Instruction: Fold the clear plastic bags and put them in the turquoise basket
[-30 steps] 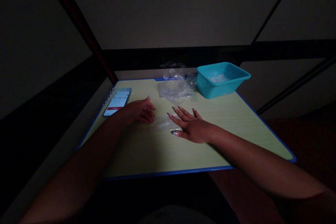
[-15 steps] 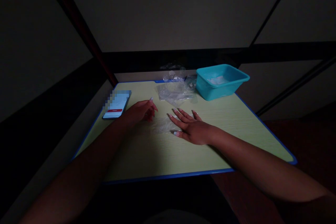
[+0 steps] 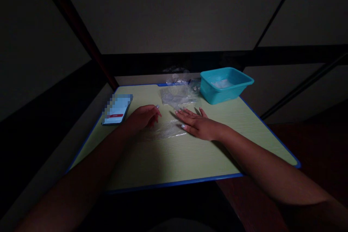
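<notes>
A clear plastic bag (image 3: 170, 129) lies flat on the table between my hands. My right hand (image 3: 199, 125) is open above the bag's right end, with its fingers stretched out and its palm down; whether it touches the plastic is hard to see. At the bag's left end rests my left hand (image 3: 145, 116), thumb uppermost and fingers loosely curled in shadow, with a gap between them. I see nothing held in it. More clear plastic bags (image 3: 178, 94) lie in a loose pile just beyond my hands.
A turquoise plastic basin (image 3: 217, 96) with something whitish inside stands at the table's back right. To the left lies a phone (image 3: 118, 110) with its screen lit. The pale table (image 3: 195, 163) has a blue edge and stands close to a dark panelled wall (image 3: 176, 14).
My right hand has lifted slightly and tilted, uncovering more of the clear bag beneath it. My left hand stays nearly in place. The whole view has shifted a little.
</notes>
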`<action>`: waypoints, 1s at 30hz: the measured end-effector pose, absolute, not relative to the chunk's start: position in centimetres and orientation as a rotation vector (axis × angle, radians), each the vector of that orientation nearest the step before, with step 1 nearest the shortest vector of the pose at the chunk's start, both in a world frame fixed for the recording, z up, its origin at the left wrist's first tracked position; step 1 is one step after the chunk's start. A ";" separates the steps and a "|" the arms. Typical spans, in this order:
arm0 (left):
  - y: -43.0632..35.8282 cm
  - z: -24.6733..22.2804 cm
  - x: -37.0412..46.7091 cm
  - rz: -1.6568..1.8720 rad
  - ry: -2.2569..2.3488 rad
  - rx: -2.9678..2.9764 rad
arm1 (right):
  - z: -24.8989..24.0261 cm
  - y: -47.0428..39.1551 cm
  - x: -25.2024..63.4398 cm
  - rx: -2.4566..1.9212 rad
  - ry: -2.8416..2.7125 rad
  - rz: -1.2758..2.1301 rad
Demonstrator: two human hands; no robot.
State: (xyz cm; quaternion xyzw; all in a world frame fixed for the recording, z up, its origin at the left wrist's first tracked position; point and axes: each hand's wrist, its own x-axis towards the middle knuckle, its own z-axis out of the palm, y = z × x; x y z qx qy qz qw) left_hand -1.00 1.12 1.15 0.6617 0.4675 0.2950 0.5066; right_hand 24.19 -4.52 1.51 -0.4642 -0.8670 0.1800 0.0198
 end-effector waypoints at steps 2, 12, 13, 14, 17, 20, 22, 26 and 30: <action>1.1 1.4 -1.2 0.791 1.214 1.733 | 1.8 -4.1 24.6 -1.486 -2.626 0.455; 1.3 1.2 -2.3 0.605 1.336 2.142 | 3.0 -2.0 27.2 -1.976 -2.355 0.255; 1.3 1.2 -2.2 0.584 1.329 2.147 | 3.0 -2.0 27.3 -2.000 -2.368 0.278; 1.3 1.3 -2.2 0.575 1.316 2.150 | 2.9 -2.0 27.4 -1.999 -2.383 0.296; 1.0 1.6 -1.9 0.589 1.218 2.146 | 2.6 -1.9 27.6 -1.936 -2.421 0.294; 0.7 1.7 -1.5 0.584 1.139 2.110 | 2.1 -1.6 27.7 -1.955 -2.452 0.257; 0.7 1.7 -1.4 0.555 1.124 2.091 | 2.0 -1.5 27.6 -1.989 -2.478 0.244; 1.0 1.3 -1.5 0.518 1.098 2.093 | 1.9 -1.4 27.2 -2.040 -2.487 0.246; 1.3 0.9 -1.6 0.429 1.072 2.162 | 1.9 -1.6 26.9 -2.063 -2.461 0.248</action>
